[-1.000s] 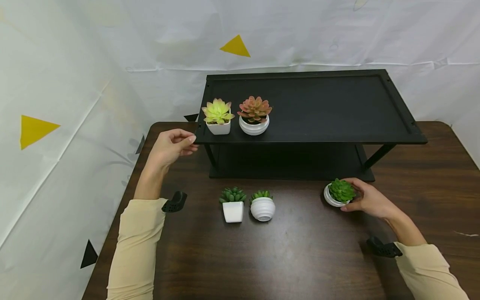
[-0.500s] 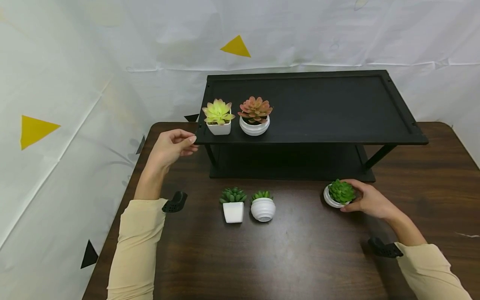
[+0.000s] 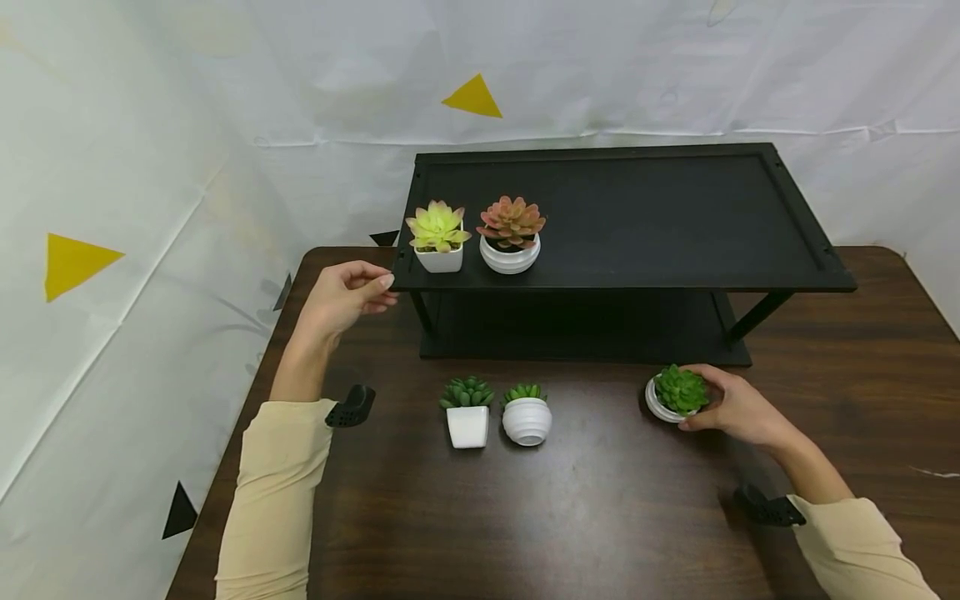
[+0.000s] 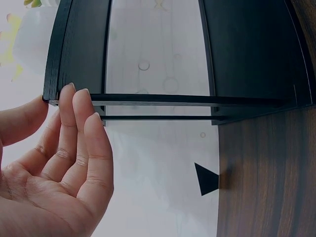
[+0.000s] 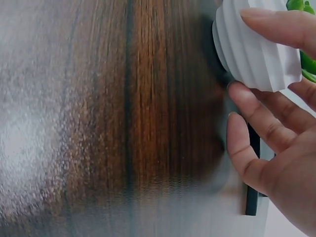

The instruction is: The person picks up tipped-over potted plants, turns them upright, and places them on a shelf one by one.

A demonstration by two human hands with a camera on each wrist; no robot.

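Note:
At the shelf's front left corner, my left hand (image 3: 341, 300) pinches the edge of the black two-tier shelf (image 3: 660, 217). The left wrist view has the thumb on the corner and the fingertips (image 4: 67, 91) against the board. Farther right, in front of the shelf, my right hand (image 3: 742, 410) holds a green succulent in a round white pot (image 3: 681, 390). Its ridged pot (image 5: 259, 49) lies between thumb and fingers, close to the tabletop in the right wrist view. On the shelf's top left stand a yellow-green succulent (image 3: 438, 229) in a square pot and a reddish succulent (image 3: 511, 223) in a round pot.
Two more succulents stand on the dark wooden table (image 3: 570, 517) before the shelf: one in a square white pot (image 3: 468, 427), one in a round white pot (image 3: 527, 421). White sheeting (image 3: 337, 75) with coloured triangles hangs behind and at the left.
My right hand has shifted slightly toward the front edge of the table with the green succulent. My left hand stays at the shelf corner.

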